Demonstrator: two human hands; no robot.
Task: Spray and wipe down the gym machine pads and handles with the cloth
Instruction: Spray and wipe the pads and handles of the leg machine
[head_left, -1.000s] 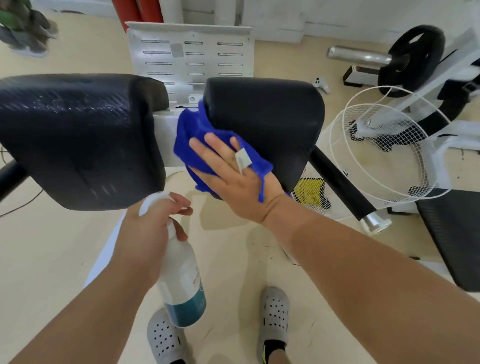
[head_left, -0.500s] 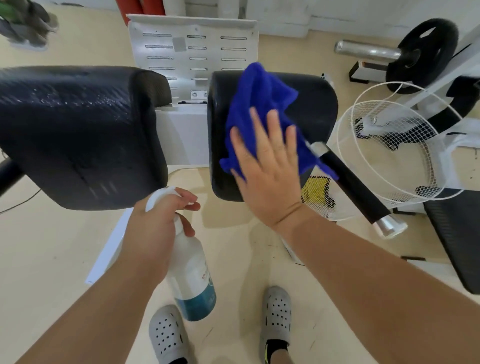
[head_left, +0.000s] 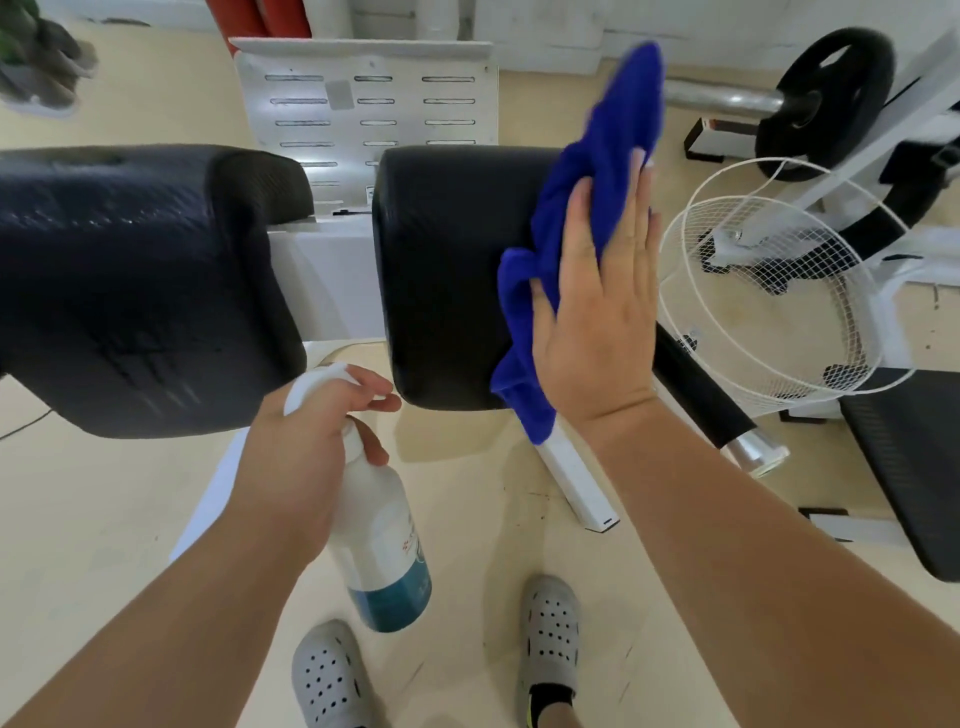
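Cloth (head_left: 608, 171): blue, bunched, laid over the right-hand edge of the right pad (head_left: 447, 270). One end flaps above the pad's top and the other hangs below its bottom edge. Your right hand (head_left: 597, 332) lies flat on it, fingers straight and together, palm pressing it to the pad. A flat hand likely suits you here because it covers more surface per stroke than a pinch would.

Spray bottle (head_left: 379, 540): white with a teal band, nozzle up, just below the right pad's lower corner. Your left hand (head_left: 306, 441) is curled round its neck, forefinger out by the nozzle. Held low and off the pad, it seems parked clear of the wiping yet ready to spray.

Left pad (head_left: 130, 286): black, textured, beside the right pad with a gap between. Whether the faint sheen on top is wet or only light, you cannot tell.

Handle (head_left: 701, 400): black grip with a chrome end, jutting from behind the right pad; the cloth is not on it.

Floor (head_left: 104, 519): pale and smooth. Your grey perforated shoes (head_left: 550, 629) stand below the pads.

Room: white slotted panel (head_left: 363, 104) behind the pads; white wire fan guard (head_left: 769, 291) to the right; black weight plate (head_left: 826, 104) on a steel bar beyond.
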